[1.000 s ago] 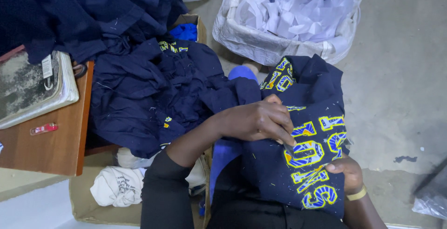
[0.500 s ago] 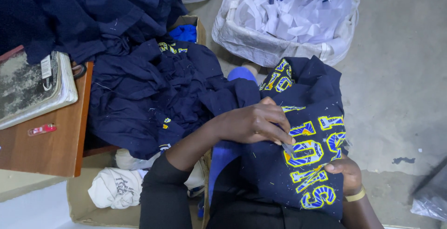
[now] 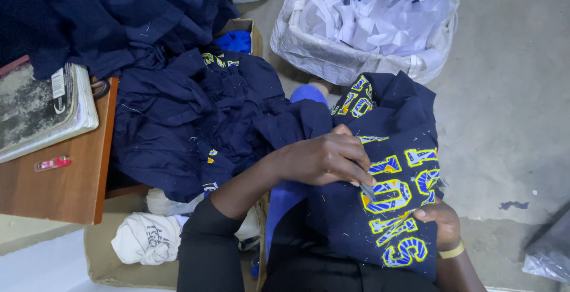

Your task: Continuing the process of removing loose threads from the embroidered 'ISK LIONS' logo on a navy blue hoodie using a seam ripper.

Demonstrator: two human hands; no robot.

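A navy garment (image 3: 389, 167) with large yellow-and-blue letters lies across my lap. My left hand (image 3: 323, 158) rests on it with the fingers pinched together at one letter; a small pale piece shows under the fingertips, too small to identify. My right hand (image 3: 439, 221), with a yellow wristband, grips the cloth at the lower right, beside the letters.
A heap of navy garments (image 3: 184, 114) lies to my left, over a cardboard box (image 3: 119, 262) holding white cloth (image 3: 145, 238). A wooden table (image 3: 65, 185) carries a worn book (image 3: 41, 111) and a small red item (image 3: 52, 163). A white sack of paper scraps (image 3: 368, 25) stands ahead on the concrete floor.
Both hands stay on the lettered garment with only slight finger movement. The view has shifted a little.
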